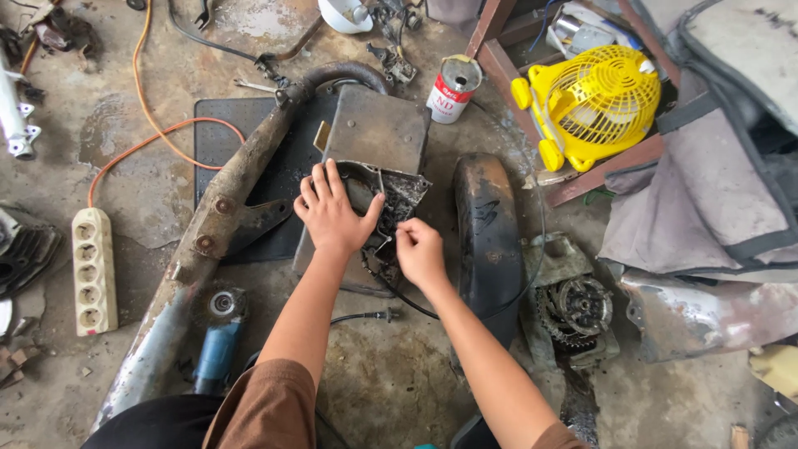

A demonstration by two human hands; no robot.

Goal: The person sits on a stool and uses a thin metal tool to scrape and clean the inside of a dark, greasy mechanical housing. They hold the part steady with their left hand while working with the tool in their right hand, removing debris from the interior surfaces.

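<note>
at the far left a cream power strip (93, 270) lies flat on the stained concrete floor (391, 382), its orange cable (141, 108) looping away toward the top. beside it a long rusty exhaust pipe (208, 241) runs diagonally across a black mat (218, 133), and a blue angle grinder (218, 341) rests just below it, near the person's knee.

in the middle sits a grimy metal box-shaped part (378, 158), open on its near side. the left hand (332, 212) lies flat on it with fingers spread, seemingly to steady it. the right hand (418, 249) is just beside, its fingertips pressed together as if pinching something small at the open edge; what it pinches is too small to tell. a thin black cable (366, 317) trails below.

to the right a black mudguard (486, 237) lies lengthwise, then an oily engine piece with a sprocket (575, 309). a red-and-white can (453, 89) stands upright above, and a yellow fan (592, 104) leans in a wooden frame (607, 162).
</note>
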